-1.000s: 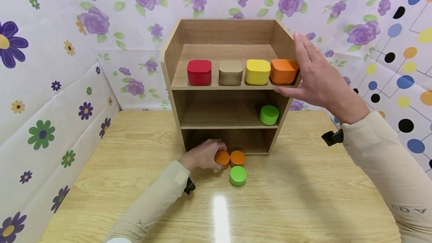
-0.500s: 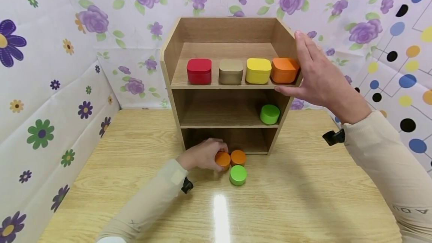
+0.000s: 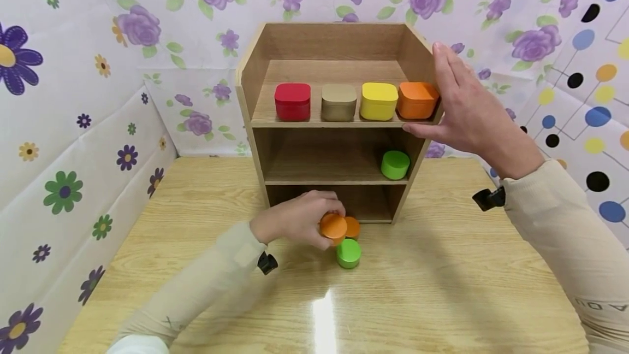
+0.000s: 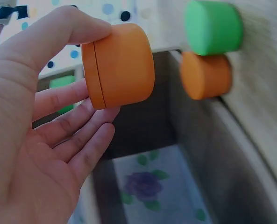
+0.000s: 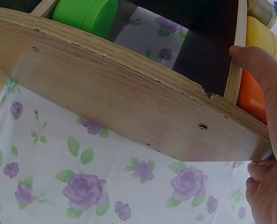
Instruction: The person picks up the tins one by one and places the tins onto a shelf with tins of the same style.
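Note:
My left hand (image 3: 302, 218) holds a round orange lidded container (image 3: 333, 226) between thumb and fingers, raised off the table. In the left wrist view that container (image 4: 122, 65) is tilted, and a seam runs round it near one end. Close beside it on the table stand a second orange round container (image 3: 352, 228), partly hidden, and a green round container (image 3: 349, 254). At the right side of the small wooden shelf (image 3: 334, 183), my right hand (image 3: 467, 108) grips the side panel. In the right wrist view its thumb (image 5: 252, 58) lies on the upper board's edge.
Along the top level stand red (image 3: 292, 102), tan (image 3: 339, 103), yellow (image 3: 379, 101) and orange (image 3: 417, 100) rounded boxes. A green round container (image 3: 395, 165) sits at the right of the middle level. Flowered cloth (image 3: 196, 70) hangs behind the wooden table (image 3: 417, 288).
My left hand has lifted the orange container off the table and moved it slightly right, partly in front of the other orange one. My right hand stays on the shelf.

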### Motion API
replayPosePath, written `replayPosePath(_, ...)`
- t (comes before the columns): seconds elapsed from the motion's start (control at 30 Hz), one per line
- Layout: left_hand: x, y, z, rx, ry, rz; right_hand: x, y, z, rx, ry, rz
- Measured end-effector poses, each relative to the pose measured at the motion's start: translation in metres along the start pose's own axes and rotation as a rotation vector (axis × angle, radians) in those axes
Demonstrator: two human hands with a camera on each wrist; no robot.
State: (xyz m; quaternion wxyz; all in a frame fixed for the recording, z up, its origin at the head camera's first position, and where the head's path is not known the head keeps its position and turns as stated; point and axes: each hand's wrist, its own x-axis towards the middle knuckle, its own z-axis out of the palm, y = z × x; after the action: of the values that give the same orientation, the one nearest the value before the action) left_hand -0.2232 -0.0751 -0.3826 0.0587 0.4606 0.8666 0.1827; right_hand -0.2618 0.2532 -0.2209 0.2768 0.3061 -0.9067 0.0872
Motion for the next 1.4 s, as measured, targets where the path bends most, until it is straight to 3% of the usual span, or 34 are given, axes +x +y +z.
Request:
replayPosePath(0.27, 0.018, 0.019, -0.037, 0.008, -0.001, 0.022, -0.002, 0.001, 0.000, -0.003, -0.001, 0.000)
replayPosePath(0.5, 0.039, 0.016, -0.061, 0.033, 0.040, 0.051, -0.001, 0.000, 0.000, -0.001, -0.007, 0.002)
replayPosePath(0.77, 0.060, 0.006, -0.069, -0.014, 0.090, 0.046, -0.001, 0.000, 0.001, 0.006, 0.000, 0.004)
replayPosePath(0.9, 0.070, 0.000, -0.071, -0.032, 0.108, 0.008, 0.000, 0.001, 0.001, 0.009, 0.009, -0.006)
replayPosePath(1.07, 0.082, -0.007, -0.076, -0.057, 0.088, -0.056, 0.001, 0.001, 0.000, 0.006, 0.008, -0.012)
replayPosePath(1.4, 0.103, -0.013, -0.077, -0.096, 0.042, -0.095, 0.000, 0.000, 0.000, 0.011, 0.007, -0.010)
